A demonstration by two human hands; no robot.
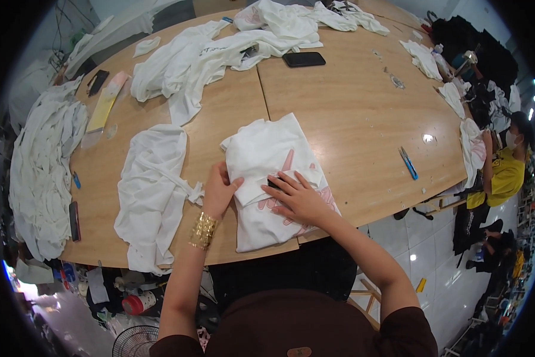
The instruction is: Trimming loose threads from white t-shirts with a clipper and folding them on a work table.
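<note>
A folded white shirt [258,140] with a pink outlined print lies in front of me near the table's edge. My left hand [221,187] grips its left side, the thumb on top and the fingers curled at the edge. Across the print rests my right hand [297,196], flat with its fingers apart. A small dark thing [274,182] shows beside those fingers, partly covered; its kind is not clear. Just left of my left hand, a second white garment [151,190] lies loosely folded, a strip of cloth trailing from it.
The wooden table [351,119] carries a white garment heap [41,172] at left and more white clothing [220,56] at the back. A black phone [304,59] and blue thread snips [408,163] lie on it. A person in yellow [502,175] sits at the right.
</note>
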